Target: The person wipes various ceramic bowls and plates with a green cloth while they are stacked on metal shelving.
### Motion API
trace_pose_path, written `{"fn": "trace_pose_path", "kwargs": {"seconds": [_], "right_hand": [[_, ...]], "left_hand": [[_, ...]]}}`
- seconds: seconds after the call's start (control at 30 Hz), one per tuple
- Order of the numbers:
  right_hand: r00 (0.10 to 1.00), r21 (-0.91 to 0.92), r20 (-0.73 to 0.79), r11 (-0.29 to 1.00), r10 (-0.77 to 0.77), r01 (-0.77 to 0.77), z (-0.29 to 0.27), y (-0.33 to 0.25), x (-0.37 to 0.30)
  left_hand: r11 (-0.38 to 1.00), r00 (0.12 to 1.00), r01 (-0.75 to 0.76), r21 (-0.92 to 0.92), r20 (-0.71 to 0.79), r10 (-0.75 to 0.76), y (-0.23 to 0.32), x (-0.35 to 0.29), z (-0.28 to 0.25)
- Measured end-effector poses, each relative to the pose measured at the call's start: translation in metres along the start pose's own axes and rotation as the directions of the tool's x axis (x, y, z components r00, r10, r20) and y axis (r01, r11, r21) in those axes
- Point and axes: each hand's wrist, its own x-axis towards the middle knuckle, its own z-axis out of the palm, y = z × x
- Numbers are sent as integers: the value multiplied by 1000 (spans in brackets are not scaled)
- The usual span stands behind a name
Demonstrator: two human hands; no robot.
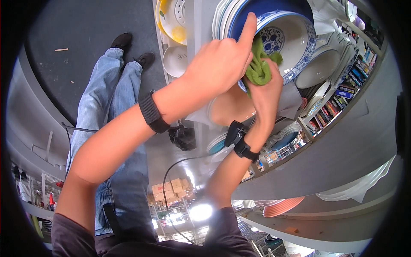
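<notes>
A large white bowl (298, 45) with a blue patterned rim and a blue floral medallion stands tilted at upper right, its inside turned toward me. My left hand (222, 64) is at its left edge, index finger stretched along the rim; the other fingers are bent and partly hidden against the edge. My right hand (267, 88) is closed round a bunched green cloth (259, 64), pressed against the bowl's lower left rim and inside. The two hands nearly meet at the cloth. Behind the bowl is a deep-blue dish (244, 19).
Stacked pale plates (220, 21) adjoin the blue dish. Other bowls and plates (319, 66) line the shelf at right, near colourful boxes (342, 92). Yellow-patterned dishes (177, 32) and a small white bowl (174, 62) sit left of them. A cable (167, 171) hangs near my right forearm.
</notes>
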Motion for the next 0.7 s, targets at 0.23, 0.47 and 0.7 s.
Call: {"fn": "trace_pose_path", "kwargs": {"seconds": [0.23, 0.47, 0.7], "right_hand": [[939, 249, -341, 968, 53, 35, -22, 11, 69], [994, 136, 2, 985, 110, -109, 9, -16, 11], [920, -134, -391, 990, -5, -51, -26, 23, 88]], "left_hand": [[996, 995, 49, -71, 90, -43, 10, 2, 4], [1000, 998, -21, 16, 60, 20, 4, -1, 11], [990, 973, 129, -65, 202, -113, 15, 1, 6]]}}
